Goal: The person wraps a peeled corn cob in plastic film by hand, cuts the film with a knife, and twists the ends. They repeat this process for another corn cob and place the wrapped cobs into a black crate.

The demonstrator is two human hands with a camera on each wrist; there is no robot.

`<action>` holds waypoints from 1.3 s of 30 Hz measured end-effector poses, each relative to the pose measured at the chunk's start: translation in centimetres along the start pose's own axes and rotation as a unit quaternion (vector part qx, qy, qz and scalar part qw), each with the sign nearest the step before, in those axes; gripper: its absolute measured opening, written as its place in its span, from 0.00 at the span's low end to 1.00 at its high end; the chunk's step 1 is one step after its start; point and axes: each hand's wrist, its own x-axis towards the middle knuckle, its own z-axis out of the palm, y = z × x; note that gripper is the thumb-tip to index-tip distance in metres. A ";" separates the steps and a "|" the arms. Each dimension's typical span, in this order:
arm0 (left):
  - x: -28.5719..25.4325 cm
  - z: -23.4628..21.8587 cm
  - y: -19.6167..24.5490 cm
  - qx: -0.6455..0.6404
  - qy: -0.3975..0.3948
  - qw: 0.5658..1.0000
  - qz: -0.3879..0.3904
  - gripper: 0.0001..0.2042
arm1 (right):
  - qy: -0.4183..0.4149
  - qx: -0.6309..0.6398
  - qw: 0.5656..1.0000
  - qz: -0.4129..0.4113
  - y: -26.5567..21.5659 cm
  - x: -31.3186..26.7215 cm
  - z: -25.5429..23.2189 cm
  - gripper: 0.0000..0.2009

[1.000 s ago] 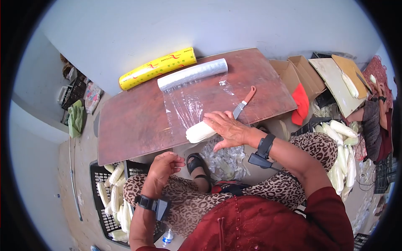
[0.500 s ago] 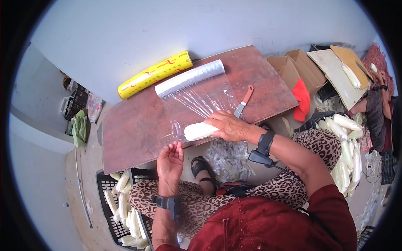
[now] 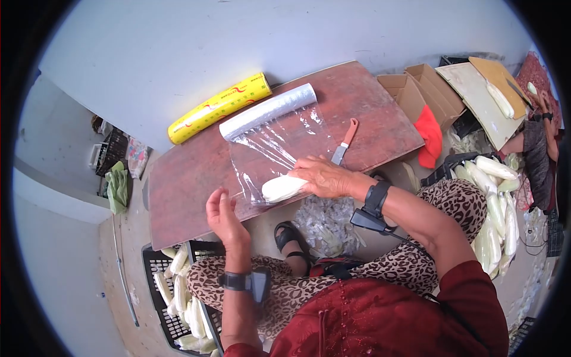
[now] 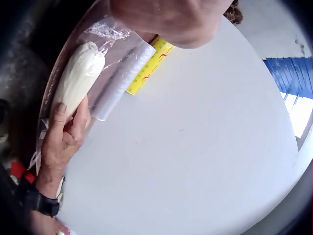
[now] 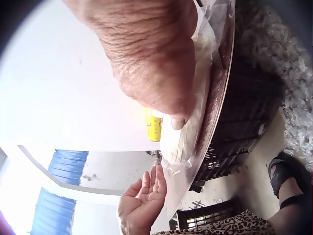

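Observation:
A pale ear of corn in its husk [image 3: 279, 188] lies on clear cling film [image 3: 253, 163] near the table's front edge. My right hand [image 3: 327, 177] grips its right end, the thumb along the husk in the left wrist view. In the right wrist view, that hand hides part of the corn [image 5: 183, 142]. My left hand [image 3: 228, 221] is raised left of the corn, holding nothing, its fingers loosely extended. The film runs back to its roll [image 3: 270, 112]. A knife with an orange handle [image 3: 345, 143] lies just beyond my right hand.
A yellow printed roll [image 3: 220, 107] lies behind the film roll on the brown table [image 3: 184, 190]. Black crates of corn stand on the floor at left [image 3: 160, 297] and right [image 3: 440, 172]. Cardboard boxes [image 3: 416, 95] and another person's arm [image 3: 546, 122] are at the right.
My left hand has risen from over the lap to beside the table edge, its curled fingers loosening. The right hand stays on the corn, which has shifted slightly on the film.

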 end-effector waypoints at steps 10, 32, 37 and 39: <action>-1.3 4.5 -2.4 0.569 -0.304 0.684 0.341 0.32 | -0.014 0.000 1.000 -0.010 0.0 0.5 -1.0 0.16; 2.6 4.0 -2.4 0.473 -0.380 0.748 0.269 0.23 | -0.019 -0.110 0.983 0.144 0.6 -8.3 -4.8 0.49; 2.6 4.2 -2.1 0.478 -0.386 0.743 0.265 0.23 | 0.119 -0.087 0.984 0.096 1.5 -6.4 -3.3 0.17; 2.8 4.2 -2.1 0.476 -0.394 0.740 0.266 0.23 | 0.144 0.017 0.983 0.111 2.3 -5.1 -4.3 0.08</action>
